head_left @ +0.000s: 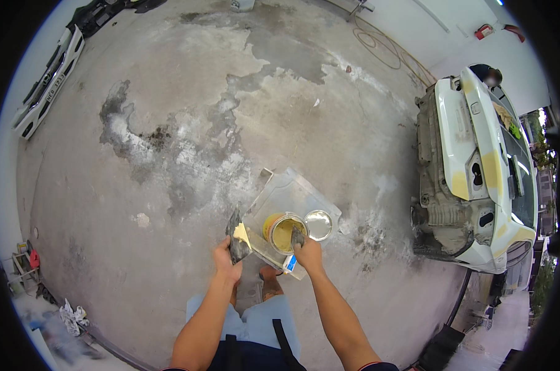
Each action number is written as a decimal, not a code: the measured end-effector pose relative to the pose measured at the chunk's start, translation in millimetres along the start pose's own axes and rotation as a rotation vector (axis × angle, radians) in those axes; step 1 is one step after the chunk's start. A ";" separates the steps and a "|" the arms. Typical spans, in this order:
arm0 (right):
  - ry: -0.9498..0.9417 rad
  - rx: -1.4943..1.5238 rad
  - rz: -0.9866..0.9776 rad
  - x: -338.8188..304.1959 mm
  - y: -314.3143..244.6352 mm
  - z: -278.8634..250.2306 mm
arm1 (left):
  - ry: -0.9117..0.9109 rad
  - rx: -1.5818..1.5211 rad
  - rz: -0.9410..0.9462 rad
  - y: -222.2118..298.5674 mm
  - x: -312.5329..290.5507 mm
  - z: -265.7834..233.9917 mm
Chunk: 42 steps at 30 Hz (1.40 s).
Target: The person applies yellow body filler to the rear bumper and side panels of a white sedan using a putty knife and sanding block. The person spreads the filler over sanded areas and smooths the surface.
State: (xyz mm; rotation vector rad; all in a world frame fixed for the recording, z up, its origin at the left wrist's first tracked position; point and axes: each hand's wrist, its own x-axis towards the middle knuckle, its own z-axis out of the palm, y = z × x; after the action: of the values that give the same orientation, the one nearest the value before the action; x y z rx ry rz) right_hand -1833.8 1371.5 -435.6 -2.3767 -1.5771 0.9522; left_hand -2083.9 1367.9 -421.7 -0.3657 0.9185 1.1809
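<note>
My left hand (225, 258) grips a dark, crusted mixing board (235, 230) that carries a lump of pale yellow putty (240, 236). In my right hand (309, 254) is a dark putty spreader (297, 237), its blade inside the open tin (271, 226) of yellowish filler. The tin stands on a low grey stand (290, 191). Beside it, to the right, lies its round silvery lid (319, 225). A small blue and white box (290, 263) sits at the stand's near edge, close to my right wrist.
A white car (471, 142) with yellow filler patches and its rear bumper off stands at the right. Bumpers (51, 83) lean along the left wall. A hose (385, 46) coils at the back right. Stained concrete floor (187, 142) lies around the stand.
</note>
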 end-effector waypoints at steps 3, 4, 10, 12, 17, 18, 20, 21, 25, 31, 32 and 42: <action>-0.140 -0.169 0.003 47.9 19.1 61.4 | 0.119 -0.080 -0.089 -58.3 44.0 -55.7; -0.194 -0.219 0.017 61.4 25.5 75.3 | 0.152 -0.116 -0.117 -77.8 56.7 -64.9; -0.189 -0.277 -0.036 103.3 53.9 116.2 | 0.081 -0.104 -0.064 -152.6 107.5 -71.8; -0.260 -0.279 0.032 107.9 60.0 124.2 | 0.138 -0.109 -0.049 -160.8 112.4 -69.2; -0.272 -0.099 0.189 116.9 75.5 150.9 | 0.315 -0.177 -0.075 -166.8 108.6 -74.5; -0.269 -0.040 0.213 118.9 78.2 156.4 | 0.264 -0.156 -0.071 -167.2 107.7 -77.0; -0.279 0.085 0.292 122.9 82.6 164.4 | 0.197 -0.136 -0.062 -169.6 107.5 -82.4; -0.289 0.151 0.346 124.5 83.7 166.6 | 0.178 -0.137 -0.058 -170.7 108.7 -84.6; -0.329 0.437 0.573 121.3 84.0 159.1 | 0.237 -0.075 -0.061 -173.6 111.8 -88.2; -0.094 0.546 0.494 105.3 68.4 130.5 | 0.164 0.041 -0.037 -158.3 105.9 -77.0; -0.043 0.508 0.473 105.7 66.2 128.0 | 0.141 0.060 -0.025 -154.1 103.5 -75.2; -0.087 0.285 0.333 92.8 67.5 101.6 | 0.146 0.045 0.111 -129.1 85.3 -101.4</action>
State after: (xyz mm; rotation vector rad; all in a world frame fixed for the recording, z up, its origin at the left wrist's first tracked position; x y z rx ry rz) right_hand -1815.3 1399.2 -585.2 -2.4565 -0.9991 1.2606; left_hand -2002.4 1304.1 -575.1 -0.3726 1.1024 1.2449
